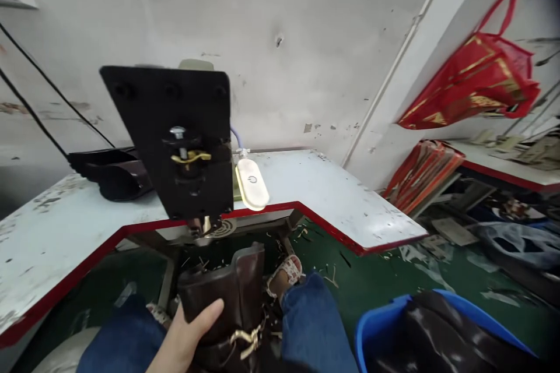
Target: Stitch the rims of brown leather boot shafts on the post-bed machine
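Note:
My left hand is closed on the left side of a dark brown leather boot, its thumb lying across the shaft. The boot's open top points up and away from me. A gold metal ornament on a strap crosses its lower visible part; the foot end is cut off by the frame's bottom edge. Just beyond the boot top stands a sewing machine with a black face plate and a small round work bed. My right hand does not show.
A white table with a red edge surrounds the machine, with dark leather pieces on its left. A lit lamp hangs beside the machine head. At lower right, a blue tub holds dark leather items. Scraps litter the green floor.

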`<state>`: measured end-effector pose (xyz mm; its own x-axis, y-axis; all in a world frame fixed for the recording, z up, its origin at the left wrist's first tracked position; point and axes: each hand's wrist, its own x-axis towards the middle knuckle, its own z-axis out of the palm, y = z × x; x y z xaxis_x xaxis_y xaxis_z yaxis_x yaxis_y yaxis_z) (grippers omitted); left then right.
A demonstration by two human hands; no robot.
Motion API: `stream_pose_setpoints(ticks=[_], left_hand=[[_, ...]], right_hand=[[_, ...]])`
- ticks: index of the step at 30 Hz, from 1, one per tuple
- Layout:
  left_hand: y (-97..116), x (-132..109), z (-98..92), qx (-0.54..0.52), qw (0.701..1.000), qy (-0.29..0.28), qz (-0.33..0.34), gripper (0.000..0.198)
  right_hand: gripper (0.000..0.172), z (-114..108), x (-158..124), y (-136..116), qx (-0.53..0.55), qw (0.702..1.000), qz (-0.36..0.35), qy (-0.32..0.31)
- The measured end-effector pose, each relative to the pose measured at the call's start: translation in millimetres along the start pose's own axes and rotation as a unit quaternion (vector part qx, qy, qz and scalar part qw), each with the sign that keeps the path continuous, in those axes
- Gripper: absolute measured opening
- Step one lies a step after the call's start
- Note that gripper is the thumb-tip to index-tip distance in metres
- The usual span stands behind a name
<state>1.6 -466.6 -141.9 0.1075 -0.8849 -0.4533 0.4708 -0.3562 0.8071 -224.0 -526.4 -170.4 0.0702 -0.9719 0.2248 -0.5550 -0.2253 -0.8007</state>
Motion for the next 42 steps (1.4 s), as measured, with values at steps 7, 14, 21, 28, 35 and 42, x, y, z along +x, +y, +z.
stream_pose_setpoints(ticks=[7,14,21,28,35,42], left_hand=[[24.9,-14.2,6.1,0.189,0.975,-0.096,0.07,0.069],[42.4,-14.5,8.7,0.172,0.969,-0.115,0.135,0.033],[82.1,-13.0,6.0,0.322,0.928,-0.035,0.182,0.05],[89.4,-8.9,21.4,0.331,0.929,-0.007,0.166,0.056],[89.9,-4.5,18.0,0.288,0.94,-0.005,0.185,0.052],[90.7,-5.9,17.6,0.287,0.932,0.012,0.22,0.051]], right_hand=[[0.032,-15.1,-10.6,-53.9,0.027,0.994,-0.082,-0.072],[0.015,-22.7,22.9,-97.9,0.101,0.959,-0.116,-0.238],[0.028,-29.8,46.0,-108.7,0.133,0.971,-0.025,-0.198],[0.024,-38.5,68.6,-113.6,0.093,0.982,0.027,-0.165],[0.021,-34.0,73.9,-117.1,0.064,0.983,0.03,-0.169],[0.023,-31.5,78.4,-124.0,0.06,0.98,0.051,-0.18]])
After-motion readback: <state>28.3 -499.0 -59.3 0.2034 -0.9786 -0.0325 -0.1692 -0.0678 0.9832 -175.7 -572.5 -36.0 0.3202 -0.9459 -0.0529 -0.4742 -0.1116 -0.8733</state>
